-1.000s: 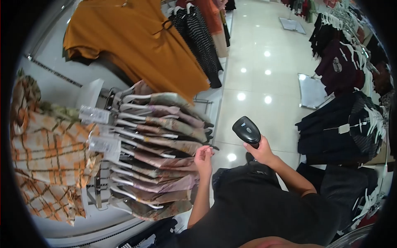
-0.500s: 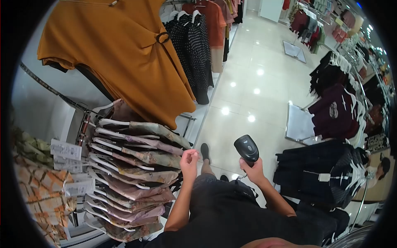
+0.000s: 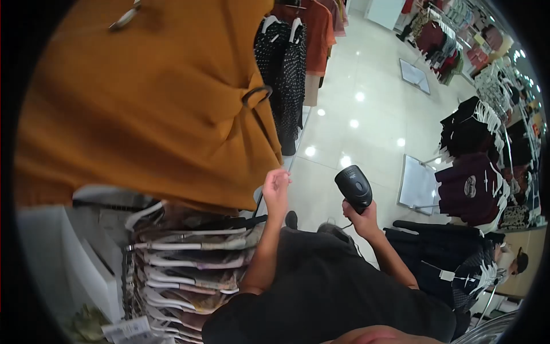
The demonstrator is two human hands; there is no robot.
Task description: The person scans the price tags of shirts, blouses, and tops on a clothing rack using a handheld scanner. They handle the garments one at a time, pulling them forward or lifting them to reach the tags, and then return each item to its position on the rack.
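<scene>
My right hand (image 3: 363,221) grips the handle of a black barcode scanner (image 3: 354,186), held upright over the shiny floor. My left hand (image 3: 276,189) is raised with its fingers loosely curled and holds nothing; it hovers at the lower right hem of a large mustard-orange garment (image 3: 143,109) that fills the upper left. Below that garment hangs a row of floral patterned tops on white hangers (image 3: 189,258), beside my left forearm.
Black dotted garments (image 3: 286,63) and an orange top (image 3: 315,28) hang further along the wall. Racks of dark clothes (image 3: 470,189) stand to the right, past a mirror panel (image 3: 417,186) on the glossy tiled floor (image 3: 355,103). Another person (image 3: 515,264) stands at far right.
The view has shifted forward, so the orange garment now fills the upper left. My left hand rose from the floral tops to the orange garment's hem. The scanner stays in my right hand.
</scene>
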